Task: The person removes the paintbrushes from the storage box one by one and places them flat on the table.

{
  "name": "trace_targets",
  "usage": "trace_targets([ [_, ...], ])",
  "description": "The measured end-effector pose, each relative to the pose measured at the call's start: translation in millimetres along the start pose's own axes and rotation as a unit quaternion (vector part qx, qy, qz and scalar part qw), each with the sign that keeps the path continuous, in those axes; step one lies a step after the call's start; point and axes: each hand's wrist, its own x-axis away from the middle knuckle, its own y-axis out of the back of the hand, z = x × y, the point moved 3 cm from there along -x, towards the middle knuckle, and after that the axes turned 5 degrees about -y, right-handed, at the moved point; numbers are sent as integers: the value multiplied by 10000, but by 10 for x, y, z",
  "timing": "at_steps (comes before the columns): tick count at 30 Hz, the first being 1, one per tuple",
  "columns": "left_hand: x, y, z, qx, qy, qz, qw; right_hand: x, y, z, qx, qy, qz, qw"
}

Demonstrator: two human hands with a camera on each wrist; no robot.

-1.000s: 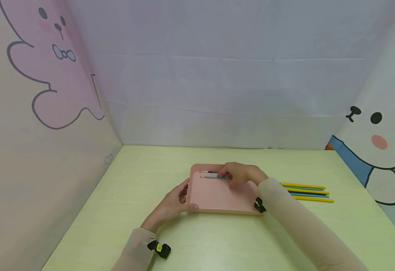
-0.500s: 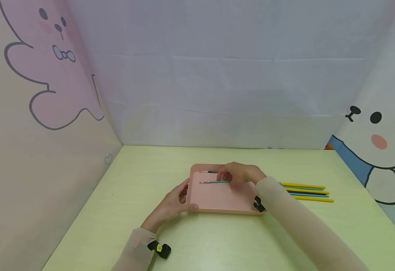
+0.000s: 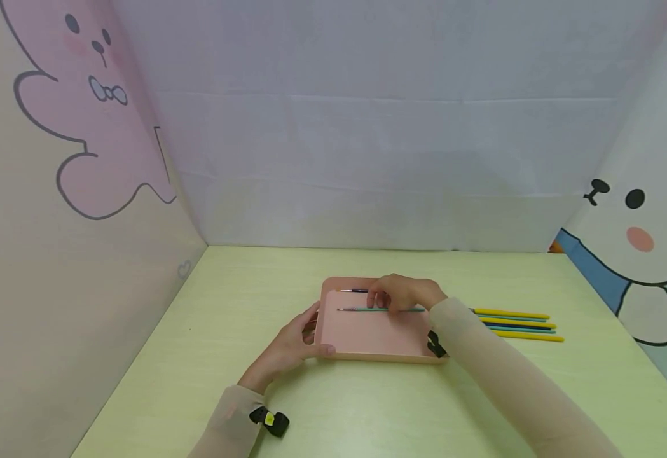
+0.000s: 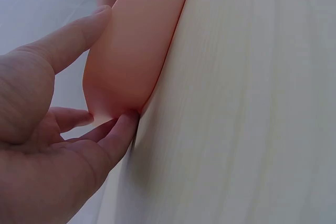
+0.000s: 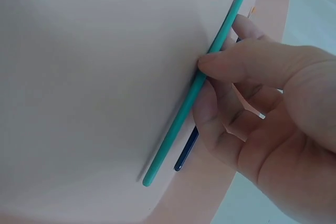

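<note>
A shallow pink tray lies on the table in the head view. My left hand grips its near left corner, the thumb over the rim and the fingers against the side wall. Inside the tray, my right hand pinches a green paintbrush by the middle of its handle, thumb on one side and fingers on the other. Beyond it a dark blue paintbrush lies along the tray's far side, partly hidden by the right hand. Both brush tips point left in the head view.
Several yellow, green and dark blue paintbrushes lie side by side on the table to the right of the tray, their left ends hidden by the right sleeve. Cartoon-printed sheets stand around the pale table.
My right hand has shifted the green paintbrush a little toward me, away from the dark blue one, widening the space between them. The left hand and tray have stayed put.
</note>
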Motion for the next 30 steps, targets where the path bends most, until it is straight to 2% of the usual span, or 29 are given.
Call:
trace_targets([
  [7, -6, -8, 12, -27, -7, -11, 10000, 9, 7, 9, 68, 115, 22, 9999],
  [14, -5, -5, 20, -1, -44, -26, 10000, 99, 61, 9, 230, 284, -125, 9993],
  [25, 3, 4, 30, -41, -43, 23, 10000, 427, 258, -56, 26, 459, -387, 9982],
  [30, -8, 8, 38, -167, 3, 15, 9999, 622, 321, -177, -51, 304, -478, 9984],
])
